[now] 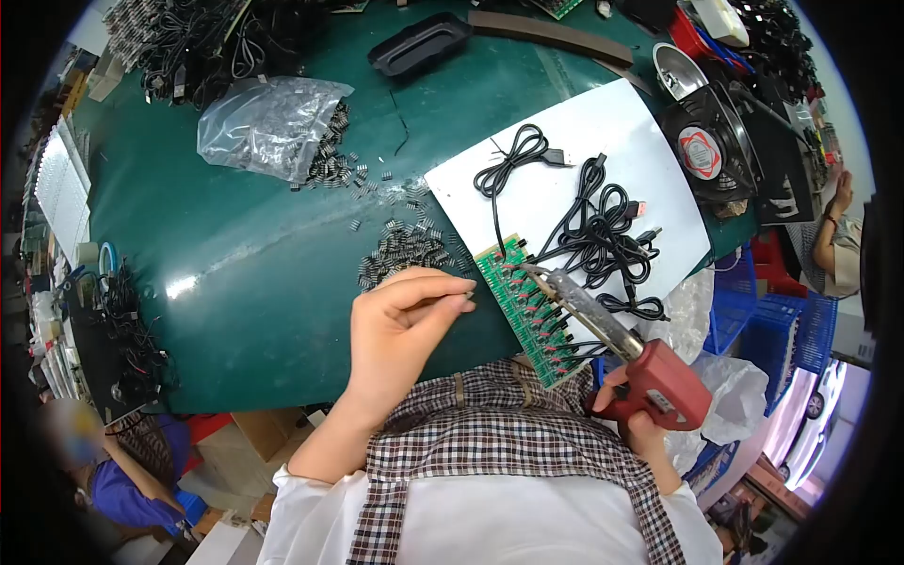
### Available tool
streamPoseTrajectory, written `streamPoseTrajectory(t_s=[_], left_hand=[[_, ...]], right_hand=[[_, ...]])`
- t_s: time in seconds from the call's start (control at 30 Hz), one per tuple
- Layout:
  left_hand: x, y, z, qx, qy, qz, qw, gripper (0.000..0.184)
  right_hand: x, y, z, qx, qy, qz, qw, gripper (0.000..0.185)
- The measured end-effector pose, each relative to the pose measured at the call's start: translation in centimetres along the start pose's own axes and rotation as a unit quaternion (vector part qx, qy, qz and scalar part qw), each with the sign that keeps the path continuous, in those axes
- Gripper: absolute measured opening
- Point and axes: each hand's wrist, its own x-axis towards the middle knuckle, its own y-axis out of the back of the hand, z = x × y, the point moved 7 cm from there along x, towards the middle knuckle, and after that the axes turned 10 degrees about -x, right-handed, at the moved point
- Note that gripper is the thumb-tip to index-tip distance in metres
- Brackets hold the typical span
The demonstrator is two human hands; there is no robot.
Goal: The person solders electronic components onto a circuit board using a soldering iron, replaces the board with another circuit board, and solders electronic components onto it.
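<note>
My right hand (633, 411) is wrapped round the handle of a red soldering gun (667, 384). Its metal tip reaches the upper part of a green circuit board panel (532, 315), close to the soldered wire ends. Several black USB cables (603, 231) run from the panel over a white sheet (650, 132). Left of the panel, my left hand (400, 315) is closed in a pinch, thumb against forefinger. Something tiny and pale shows at the fingertips, too small to name. Just beyond that hand is a pile of small metal connectors (405, 247) on the green table.
A clear plastic bag (268, 122) spills more connectors. A black tray (419, 45) lies at the back. To the right stand a fan (706, 151) and blue crates (777, 330). Bundled cables (198, 42) crowd the far left corner. Other people sit at both sides.
</note>
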Motion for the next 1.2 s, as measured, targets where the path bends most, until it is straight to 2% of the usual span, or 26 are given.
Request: streamPoseTrajectory(t_s=[0.03, 0.07, 0.17, 0.27, 0.33, 0.47, 0.63, 1.1, 1.2], left_hand=[[0.1, -0.4, -0.5, -0.028, 0.034, 0.004, 0.999, 0.014], [0.2, -0.6, -0.6, -0.03, 0.036, 0.005, 0.999, 0.014], [0.5, -0.5, -1.1, -0.012, 0.082, 0.043, 0.996, 0.015], [1.2, -1.0, -0.8, 0.016, 0.041, 0.04, 0.998, 0.019], [1.6, -1.3, -0.8, 0.016, 0.017, 0.023, 0.999, 0.023], [1.9, -1.4, -1.4, 0.021, 0.028, 0.019, 0.999, 0.024], [2.2, -1.5, -1.8, -0.015, 0.025, -0.005, 1.0, 0.027], [2.2, -1.6, -1.9, 0.001, 0.001, 0.006, 1.0, 0.026], [2.2, -1.6, -1.9, 0.003, -0.006, 0.011, 1.0, 0.026]], right_hand=[[-0.1, -0.1, 0.2, -0.008, -0.011, -0.004, 1.0, 0.068], [0.1, 0.3, 0.7, -0.076, 0.02, -0.005, 0.997, 0.074], [0.4, 0.4, 1.0, -0.106, 0.016, -0.036, 0.994, 0.07], [0.9, -0.3, 0.5, -0.035, -0.018, -0.031, 0.999, 0.061], [1.1, 0.0, 1.0, -0.049, -0.015, -0.047, 0.998, 0.059], [1.5, -0.8, 0.6, -0.026, -0.035, -0.047, 0.998, 0.054], [1.6, -0.6, 1.1, -0.034, -0.037, -0.053, 0.997, 0.057], [1.8, -0.5, 2.2, -0.059, -0.012, -0.044, 0.997, 0.058], [1.7, -0.1, 2.6, -0.102, -0.003, -0.05, 0.994, 0.059]])
